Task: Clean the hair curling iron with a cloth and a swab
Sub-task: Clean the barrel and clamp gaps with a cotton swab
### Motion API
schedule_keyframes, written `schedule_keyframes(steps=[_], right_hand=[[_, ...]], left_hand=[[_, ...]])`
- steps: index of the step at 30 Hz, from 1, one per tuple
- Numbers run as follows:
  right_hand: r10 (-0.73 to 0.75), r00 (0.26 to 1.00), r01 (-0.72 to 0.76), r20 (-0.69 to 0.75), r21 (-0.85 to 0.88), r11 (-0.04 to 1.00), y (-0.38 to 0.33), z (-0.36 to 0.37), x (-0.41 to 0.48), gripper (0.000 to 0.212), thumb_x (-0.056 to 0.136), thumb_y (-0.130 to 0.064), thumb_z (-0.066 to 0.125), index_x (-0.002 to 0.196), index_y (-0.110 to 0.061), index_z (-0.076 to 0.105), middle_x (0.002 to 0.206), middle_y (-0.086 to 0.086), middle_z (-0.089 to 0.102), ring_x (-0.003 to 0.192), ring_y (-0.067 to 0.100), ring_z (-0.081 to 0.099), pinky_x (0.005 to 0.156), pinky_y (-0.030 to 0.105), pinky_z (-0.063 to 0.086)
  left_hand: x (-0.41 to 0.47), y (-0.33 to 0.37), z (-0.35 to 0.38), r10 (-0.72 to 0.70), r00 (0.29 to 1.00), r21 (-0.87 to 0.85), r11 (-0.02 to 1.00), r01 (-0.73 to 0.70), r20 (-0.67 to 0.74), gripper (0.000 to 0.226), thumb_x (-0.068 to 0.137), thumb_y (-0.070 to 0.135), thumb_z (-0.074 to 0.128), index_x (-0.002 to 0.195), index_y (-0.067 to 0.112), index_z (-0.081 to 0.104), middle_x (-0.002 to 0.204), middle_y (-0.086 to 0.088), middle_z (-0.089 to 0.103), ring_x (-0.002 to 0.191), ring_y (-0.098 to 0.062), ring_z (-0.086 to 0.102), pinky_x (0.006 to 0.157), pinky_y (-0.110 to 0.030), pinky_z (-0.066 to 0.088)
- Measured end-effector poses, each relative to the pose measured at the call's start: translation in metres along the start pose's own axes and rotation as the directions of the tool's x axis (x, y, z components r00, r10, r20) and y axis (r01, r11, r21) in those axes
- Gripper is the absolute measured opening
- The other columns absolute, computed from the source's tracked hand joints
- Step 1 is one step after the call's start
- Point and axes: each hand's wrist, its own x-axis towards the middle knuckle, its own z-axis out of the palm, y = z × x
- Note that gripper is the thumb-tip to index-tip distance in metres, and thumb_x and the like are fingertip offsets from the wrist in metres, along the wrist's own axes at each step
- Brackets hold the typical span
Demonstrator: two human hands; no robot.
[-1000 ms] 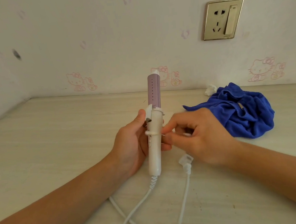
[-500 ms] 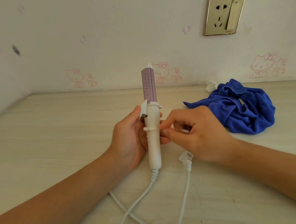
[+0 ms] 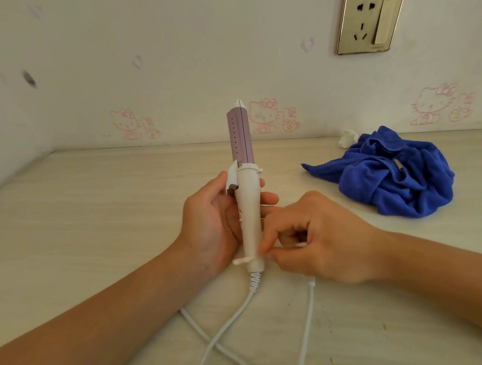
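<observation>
We see the left hand [image 3: 213, 223] gripping the hair curling iron [image 3: 248, 208] by its white handle, fingers wrapped round the far side and thumb up by the clamp lever. The iron stands upright in the middle of the scene, purple barrel pointing up, and its white cord [image 3: 226, 322] trails toward us over the table [image 3: 89, 214]. Our right hand [image 3: 324, 239] pinches a swab [image 3: 241, 261] between thumb and forefinger, the other fingers curled. The swab lies crosswise against the bottom of the handle, just above the cord's strain relief. The blue cloth [image 3: 389, 177] sits crumpled on the table to the far right, well apart from both hands. Beside its far edge lies a small white lump [image 3: 347, 138], perhaps tissue.
</observation>
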Motion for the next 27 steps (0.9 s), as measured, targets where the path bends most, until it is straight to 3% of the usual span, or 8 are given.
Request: schedule_keyframes(steps=[2,6,9,11,15,19,24,27], right_hand=[[-0.025,0.999,0.024,-0.034,-0.018,1.0,0.001,0.004,-0.002,0.013,0.085,-0.007,0.073,0.086,-0.02,0.077,0.052,-0.004,0.048,0.047,0.01,0.042,0.058,0.021,0.046],[0.05,0.97,-0.051,-0.239,0.001,0.999,0.008,0.003,0.003,0.016,0.089,-0.005,0.069,0.086,-0.018,0.076,0.048,-0.012,0.041,0.046,0.017,0.04,0.081,0.065,0.056],[0.003,0.984,-0.007,-0.179,-0.019,1.0,0.003,0.005,0.0,0.016,0.087,-0.009,0.068,0.086,-0.023,0.076,0.051,-0.014,0.046,0.046,0.009,0.041,0.072,0.056,0.058],[-0.014,0.983,-0.001,-0.183,-0.077,0.997,0.002,0.007,0.001,0.012,0.086,-0.015,0.069,0.086,-0.024,0.077,0.053,-0.014,0.051,0.047,0.007,0.045,0.059,0.034,0.053],[0.012,0.92,-0.078,-0.392,-0.152,0.985,0.008,-0.006,0.01,0.006,0.089,-0.013,0.074,0.087,-0.018,0.077,0.049,0.0,0.05,0.046,0.014,0.041,0.053,0.012,0.033],[0.052,0.864,-0.125,-0.501,-0.114,0.986,0.015,-0.016,0.014,0.012,0.092,-0.01,0.072,0.085,-0.019,0.074,0.052,0.003,0.05,0.048,0.013,0.042,0.053,0.014,0.034],[0.001,0.966,-0.027,-0.26,-0.097,0.995,0.01,-0.001,0.005,0.01,0.09,-0.018,0.07,0.092,-0.022,0.079,0.052,-0.019,0.053,0.046,0.005,0.046,0.051,0.022,0.041],[0.006,0.912,-0.065,-0.41,-0.129,0.989,0.014,-0.01,0.014,0.01,0.092,-0.009,0.073,0.089,-0.017,0.076,0.052,-0.011,0.053,0.046,0.006,0.044,0.052,0.017,0.037]], left_hand=[[0.001,0.0,0.0,-0.003,1.0,0.003,1.0,0.003,-0.001,0.057,0.106,0.044,0.033,0.116,-0.001,0.067,0.093,-0.023,0.072,0.067,-0.028,0.07,0.06,-0.034,0.06],[0.002,0.0,0.001,0.025,1.0,-0.02,0.999,-0.025,0.002,0.05,0.104,0.041,0.035,0.113,0.004,0.067,0.08,-0.015,0.071,0.065,-0.024,0.069,0.063,-0.033,0.059],[0.001,0.0,0.001,-0.009,1.0,0.009,1.0,0.009,0.017,0.052,0.104,0.041,0.035,0.115,0.003,0.068,0.086,-0.02,0.072,0.07,-0.029,0.066,0.07,-0.037,0.056],[0.001,0.0,0.002,-0.007,1.0,0.015,1.0,0.006,0.013,0.053,0.105,0.039,0.035,0.108,0.004,0.075,0.088,-0.02,0.073,0.071,-0.028,0.068,0.071,-0.036,0.057],[0.0,-0.001,0.006,0.034,0.999,-0.029,0.999,-0.034,-0.021,0.047,0.106,0.03,0.037,0.11,-0.003,0.07,0.084,-0.02,0.074,0.064,-0.028,0.071,0.058,-0.034,0.061],[-0.001,-0.001,0.006,0.042,0.999,0.03,0.999,-0.041,-0.024,0.051,0.106,0.029,0.034,0.117,-0.009,0.066,0.094,-0.024,0.073,0.074,-0.03,0.071,0.065,-0.034,0.062],[0.0,-0.002,0.007,0.046,0.997,-0.023,0.999,-0.048,-0.065,0.042,0.102,0.027,0.042,0.104,-0.001,0.073,0.08,-0.015,0.073,0.062,-0.024,0.07,0.056,-0.029,0.058],[0.0,-0.001,0.007,0.045,0.999,-0.005,0.999,-0.045,-0.03,0.043,0.102,0.027,0.04,0.108,-0.005,0.069,0.084,-0.019,0.072,0.064,-0.026,0.068,0.058,-0.03,0.059]])
